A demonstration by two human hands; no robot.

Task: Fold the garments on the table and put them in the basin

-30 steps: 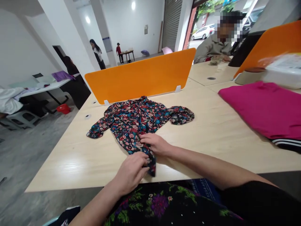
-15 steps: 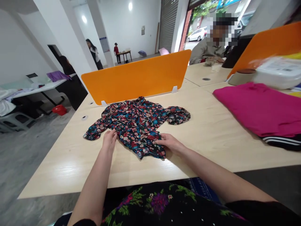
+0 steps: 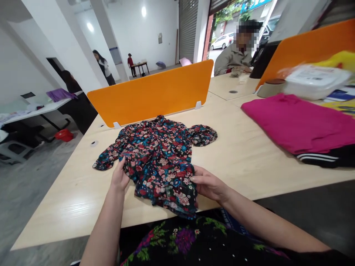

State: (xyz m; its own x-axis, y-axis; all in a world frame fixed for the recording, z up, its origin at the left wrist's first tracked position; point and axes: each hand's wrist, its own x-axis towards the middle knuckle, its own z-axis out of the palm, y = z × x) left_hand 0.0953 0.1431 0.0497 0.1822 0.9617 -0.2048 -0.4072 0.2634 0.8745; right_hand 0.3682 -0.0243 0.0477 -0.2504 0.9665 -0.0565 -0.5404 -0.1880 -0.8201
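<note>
Floral-print blouse [image 3: 159, 159] lies on the pale wood counter [image 3: 249, 155], collar away from the wearer, its near hem lifted. Left hand [image 3: 119, 177] and right hand [image 3: 208, 183] each pinch a hem corner, equally near; a magenta garment [image 3: 296, 123] lies well apart.

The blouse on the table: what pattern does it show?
Dark floral blouse, red, blue, pink flowers; head view.

Dark floral-print fabric blouse [image 3: 159, 155] lay crumpled on pale wooden table, centre of frame. Red, blue, pink flowers on black ground. Sleeves spread toward left and right; collar pointed toward upper centre; hem drooped over near table edge, lower centre.
</note>
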